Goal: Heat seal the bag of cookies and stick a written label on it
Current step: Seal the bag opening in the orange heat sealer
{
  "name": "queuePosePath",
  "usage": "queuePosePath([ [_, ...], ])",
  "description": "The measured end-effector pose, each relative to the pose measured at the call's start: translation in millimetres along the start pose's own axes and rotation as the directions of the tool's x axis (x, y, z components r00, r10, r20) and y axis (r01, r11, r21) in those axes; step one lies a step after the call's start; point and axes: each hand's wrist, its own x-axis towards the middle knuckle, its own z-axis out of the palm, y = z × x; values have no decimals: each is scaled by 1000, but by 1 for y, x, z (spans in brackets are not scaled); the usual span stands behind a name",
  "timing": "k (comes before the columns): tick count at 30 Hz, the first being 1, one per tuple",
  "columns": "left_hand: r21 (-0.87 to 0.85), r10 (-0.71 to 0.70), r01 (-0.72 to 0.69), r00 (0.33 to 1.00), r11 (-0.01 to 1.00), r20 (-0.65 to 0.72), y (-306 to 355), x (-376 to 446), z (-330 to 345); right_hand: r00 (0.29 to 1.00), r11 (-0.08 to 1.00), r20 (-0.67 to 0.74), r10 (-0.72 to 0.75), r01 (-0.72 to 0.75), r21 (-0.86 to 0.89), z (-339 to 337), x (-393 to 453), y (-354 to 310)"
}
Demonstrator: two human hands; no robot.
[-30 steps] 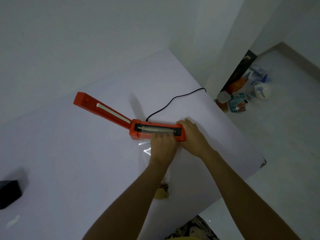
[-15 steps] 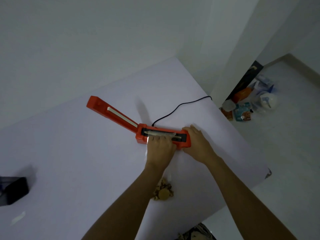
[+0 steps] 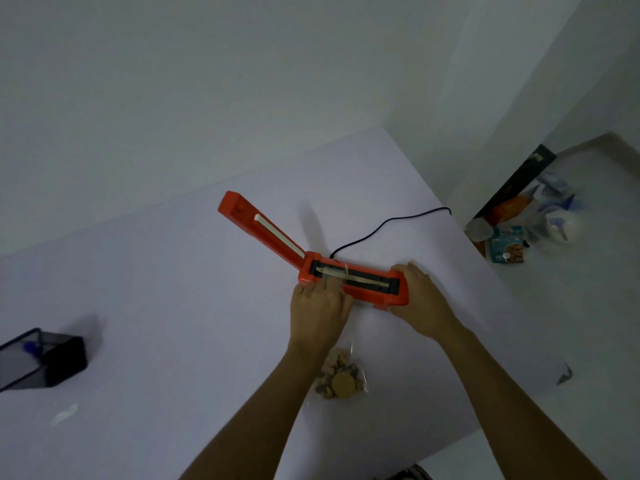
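An orange heat sealer point(image 3: 367, 295) lies on the white table point(image 3: 173, 306), its lid arm point(image 3: 263, 230) swung up and back to the left. My left hand point(image 3: 318, 311) pinches the open top of a clear bag of cookies point(image 3: 341, 377) and holds it over the left part of the sealing strip. The cookies sit at the bag's bottom, near my left forearm. My right hand point(image 3: 424, 301) grips the right end of the sealer's base.
The sealer's black cord point(image 3: 381, 227) runs back to the table's right edge. A black mesh pen holder point(image 3: 45, 358) stands at the far left, with a white scrap point(image 3: 64, 414) in front of it. Boxes and bottles point(image 3: 519, 233) crowd the floor at right.
My left hand has slid left along the sealing strip with the bag's top. My right hand has stayed on the sealer's right end.
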Motion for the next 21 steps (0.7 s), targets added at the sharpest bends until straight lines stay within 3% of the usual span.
queuePosePath([
  [7,-34,-104,103,994,994,-22,-13,-8,-6,1000,999,-2,-26,26,-18,-2,-2,-6],
  [15,-42,-129,128,992,991,-17,-28,-13,-14,998,998,-13,-62,62,12,-4,-5,-12],
  [21,-89,-129,121,988,989,-88,-36,-21,-27,998,998,-23,-59,60,13,-4,-4,-13],
])
